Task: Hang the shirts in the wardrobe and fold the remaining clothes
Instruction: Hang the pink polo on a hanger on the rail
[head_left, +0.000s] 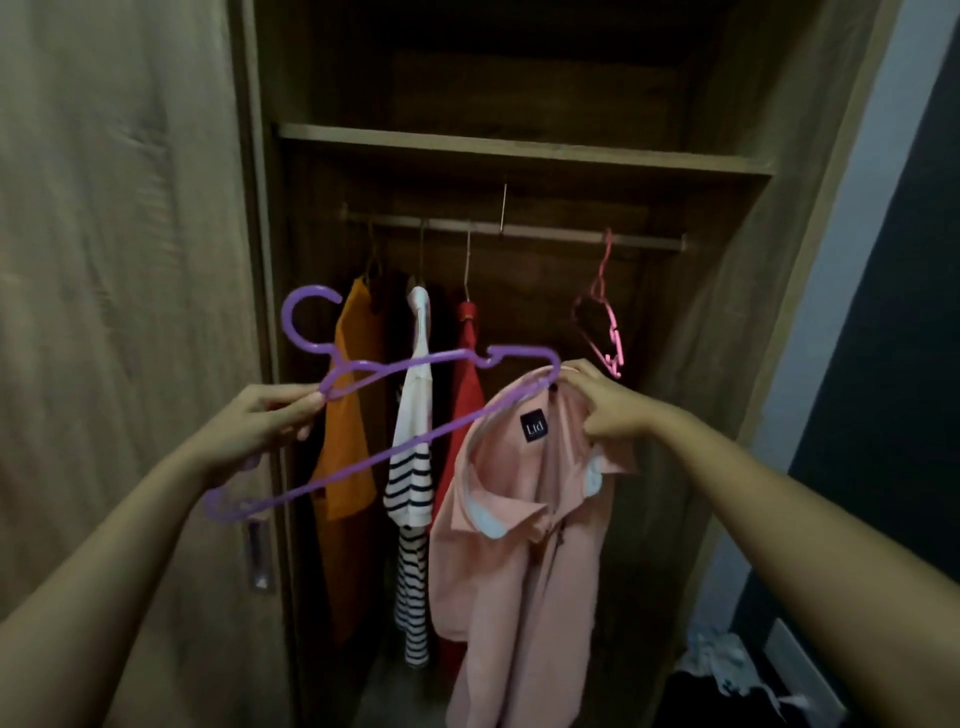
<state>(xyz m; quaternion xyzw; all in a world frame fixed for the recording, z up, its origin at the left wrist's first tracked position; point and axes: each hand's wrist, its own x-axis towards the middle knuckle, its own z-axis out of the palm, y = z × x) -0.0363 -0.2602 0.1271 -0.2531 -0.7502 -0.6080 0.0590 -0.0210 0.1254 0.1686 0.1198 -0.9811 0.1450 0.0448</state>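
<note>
A purple plastic hanger (395, 364) is held tilted in front of the open wardrobe. My left hand (265, 421) pinches the hanger near its neck. One hanger end is pushed inside the neck of a peach polo shirt (514, 545) with a dark label. My right hand (613, 405) grips the shirt's collar at that hanger end, and the shirt dangles below. Behind them runs the wardrobe rail (519, 228).
On the rail hang an orange shirt (348, 441), a white striped top (413, 467), a red shirt (467, 374) and an empty pink hanger (605, 322). A shelf (519, 148) sits above. The sliding door (119, 312) stands left. Clothes lie on the floor (727, 670) at lower right.
</note>
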